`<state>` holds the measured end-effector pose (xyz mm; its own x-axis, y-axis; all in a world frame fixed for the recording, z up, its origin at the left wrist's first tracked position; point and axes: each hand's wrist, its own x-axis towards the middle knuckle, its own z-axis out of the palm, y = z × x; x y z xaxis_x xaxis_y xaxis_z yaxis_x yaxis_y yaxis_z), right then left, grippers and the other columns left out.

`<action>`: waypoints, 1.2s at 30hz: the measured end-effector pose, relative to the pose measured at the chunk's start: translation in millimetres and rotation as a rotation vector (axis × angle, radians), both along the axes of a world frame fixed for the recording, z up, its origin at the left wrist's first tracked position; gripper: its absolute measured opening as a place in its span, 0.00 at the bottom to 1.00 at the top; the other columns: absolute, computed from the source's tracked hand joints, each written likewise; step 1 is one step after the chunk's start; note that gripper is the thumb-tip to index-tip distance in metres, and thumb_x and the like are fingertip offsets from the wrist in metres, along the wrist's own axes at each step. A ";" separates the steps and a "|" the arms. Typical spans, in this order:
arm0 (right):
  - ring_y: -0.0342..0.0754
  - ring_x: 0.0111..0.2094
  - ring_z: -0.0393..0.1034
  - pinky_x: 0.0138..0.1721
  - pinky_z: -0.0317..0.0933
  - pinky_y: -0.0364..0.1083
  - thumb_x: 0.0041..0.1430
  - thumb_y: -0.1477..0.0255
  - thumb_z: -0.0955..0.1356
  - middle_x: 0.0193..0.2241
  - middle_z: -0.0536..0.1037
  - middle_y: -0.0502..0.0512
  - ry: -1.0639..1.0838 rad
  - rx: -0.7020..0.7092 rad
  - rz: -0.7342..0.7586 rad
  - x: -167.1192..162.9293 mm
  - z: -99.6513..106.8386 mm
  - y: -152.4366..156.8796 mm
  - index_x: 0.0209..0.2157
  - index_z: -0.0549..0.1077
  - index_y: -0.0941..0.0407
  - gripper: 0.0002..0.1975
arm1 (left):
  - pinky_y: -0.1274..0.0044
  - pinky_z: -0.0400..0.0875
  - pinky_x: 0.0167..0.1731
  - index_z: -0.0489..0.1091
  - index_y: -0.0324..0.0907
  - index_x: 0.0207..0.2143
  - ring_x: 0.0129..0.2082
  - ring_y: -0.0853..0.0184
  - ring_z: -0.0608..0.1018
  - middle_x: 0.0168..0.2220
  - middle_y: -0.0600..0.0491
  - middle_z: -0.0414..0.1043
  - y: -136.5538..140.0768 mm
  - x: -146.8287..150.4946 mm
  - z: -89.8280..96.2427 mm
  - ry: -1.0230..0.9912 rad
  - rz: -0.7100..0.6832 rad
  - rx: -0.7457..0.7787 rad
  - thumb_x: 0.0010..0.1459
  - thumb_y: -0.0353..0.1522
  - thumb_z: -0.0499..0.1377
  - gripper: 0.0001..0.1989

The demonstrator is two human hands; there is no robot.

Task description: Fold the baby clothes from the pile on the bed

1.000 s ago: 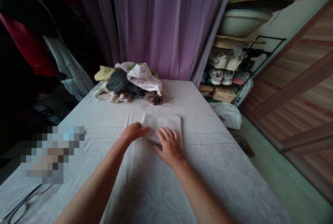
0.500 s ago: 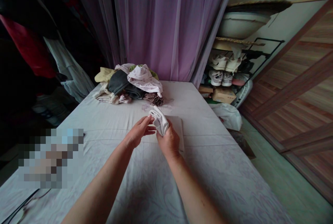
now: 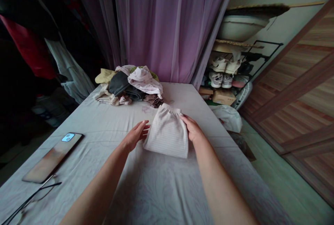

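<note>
A pair of folded cream striped pants (image 3: 167,134) with a gathered elastic waistband lies in front of me on the bed. The waistband end points away from me. My right hand (image 3: 191,127) pinches the upper right edge beside the waistband, thumb on top and fingers partly hidden. My left hand (image 3: 135,135) is open at the left edge of the pants, its fingers apart and their tips close to the fabric; whether they touch it I cannot tell.
A heap of crumpled clothes (image 3: 130,85) lies at the far end of the bed (image 3: 146,186). At the left are a phone (image 3: 53,157) and eyeglasses (image 3: 39,193). A purple curtain (image 3: 156,26) hangs behind. Shoes (image 3: 221,78) stand on a rack to the right.
The small rolled white bundle that was in my right hand is gone from view; the pants now lie spread with their waistband showing. My right hand has moved right, the left slightly left.
</note>
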<state>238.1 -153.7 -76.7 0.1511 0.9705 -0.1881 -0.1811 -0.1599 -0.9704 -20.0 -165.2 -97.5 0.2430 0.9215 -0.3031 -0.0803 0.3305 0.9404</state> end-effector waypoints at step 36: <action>0.50 0.29 0.72 0.29 0.62 0.44 0.44 0.60 0.74 0.24 0.78 0.53 -0.447 -0.227 0.100 14.3 -28.2 -36.2 0.25 0.75 0.57 0.14 | 0.58 0.53 0.62 0.68 0.43 0.56 0.59 0.54 0.69 0.55 0.43 0.72 15.9 40.6 -42.3 0.978 -0.046 0.772 0.65 0.40 0.49 0.21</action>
<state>252.3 -189.9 -104.9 0.1737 0.9265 -0.3339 0.2703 -0.3709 -0.8885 20.5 -149.3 -139.8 0.2577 0.9355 0.2416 0.7587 -0.3507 0.5489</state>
